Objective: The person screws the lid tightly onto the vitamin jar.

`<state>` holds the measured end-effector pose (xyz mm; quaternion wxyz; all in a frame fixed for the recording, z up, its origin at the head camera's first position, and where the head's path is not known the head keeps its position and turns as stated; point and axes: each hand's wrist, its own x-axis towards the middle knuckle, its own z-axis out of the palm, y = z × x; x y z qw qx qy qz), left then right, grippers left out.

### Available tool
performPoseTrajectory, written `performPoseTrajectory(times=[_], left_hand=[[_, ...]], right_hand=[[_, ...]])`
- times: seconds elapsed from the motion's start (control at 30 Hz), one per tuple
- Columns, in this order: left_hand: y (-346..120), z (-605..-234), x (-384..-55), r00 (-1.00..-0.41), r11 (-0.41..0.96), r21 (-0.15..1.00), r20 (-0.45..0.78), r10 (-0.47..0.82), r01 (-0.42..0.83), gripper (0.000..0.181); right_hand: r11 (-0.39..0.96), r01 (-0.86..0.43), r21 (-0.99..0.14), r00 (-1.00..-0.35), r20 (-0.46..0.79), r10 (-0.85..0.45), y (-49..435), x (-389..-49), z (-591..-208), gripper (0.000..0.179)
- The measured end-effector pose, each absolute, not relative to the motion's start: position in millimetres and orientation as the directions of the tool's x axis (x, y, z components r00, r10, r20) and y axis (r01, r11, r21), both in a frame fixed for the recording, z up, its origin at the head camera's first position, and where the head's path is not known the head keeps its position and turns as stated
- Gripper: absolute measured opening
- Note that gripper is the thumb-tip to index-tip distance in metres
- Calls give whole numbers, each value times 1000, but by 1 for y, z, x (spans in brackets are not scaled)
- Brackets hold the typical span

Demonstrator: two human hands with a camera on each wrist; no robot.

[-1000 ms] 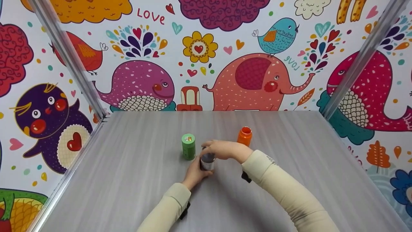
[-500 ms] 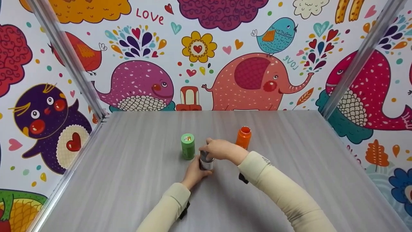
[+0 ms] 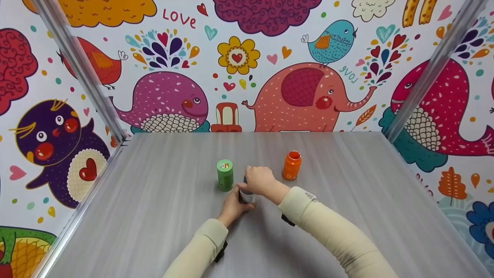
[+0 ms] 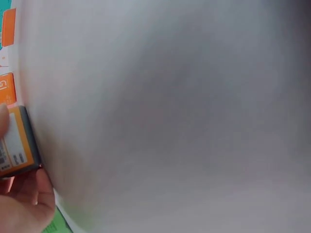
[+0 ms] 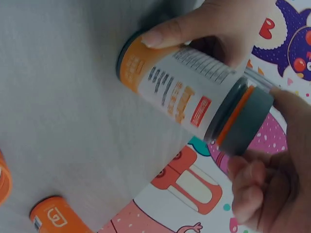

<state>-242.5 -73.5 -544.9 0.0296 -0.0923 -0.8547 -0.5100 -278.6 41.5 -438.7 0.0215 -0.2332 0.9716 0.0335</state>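
In the head view my left hand [image 3: 233,206] grips the body of a dark grey bottle [image 3: 247,197], which stands upright. My right hand [image 3: 262,181] is on top of it and hides most of its upper end. The right wrist view shows the bottle's white and orange label [image 5: 177,85] and its dark grey cap [image 5: 248,121] with an orange ring below. There, thumb and fingers of the right hand pinch the cap from both sides. At the left edge of the left wrist view, left fingers [image 4: 36,194] curl round the label side.
A green canister [image 3: 225,175] stands just left of the bottle. Behind and to the right is an orange open-topped bottle [image 3: 292,166]. An orange ring-shaped thing [image 5: 5,182] shows at the right wrist view's left edge. A patterned wall [image 3: 239,23] closes off the table's [image 3: 173,162] far side.
My right hand has turned on top of the bottle, its wrist swinging left and down, so the orange bottle shows whole. The left hand has kept its grip and place.
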Motion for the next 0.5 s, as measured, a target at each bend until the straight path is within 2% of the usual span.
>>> performPoseTrajectory(times=[0.13,0.33,0.43,0.5], left_hand=[[-73,-546,-244,-982,467,864,146,123,187,68],[-74,-548,-244,-981,470,862,144,130,188,67],[-74,-548,-244,-982,470,864,134,136,183,68],[-74,-548,-245,-982,480,859,131,134,180,66]], right_hand=[[916,-399,25,-916,-54,-398,40,-279,-440,55],[903,-430,18,-901,-66,-428,47,-279,-437,64],[865,-502,-1,-861,-97,-499,53,-280,-430,63],[802,-596,-32,-792,-141,-594,58,-281,-424,54]])
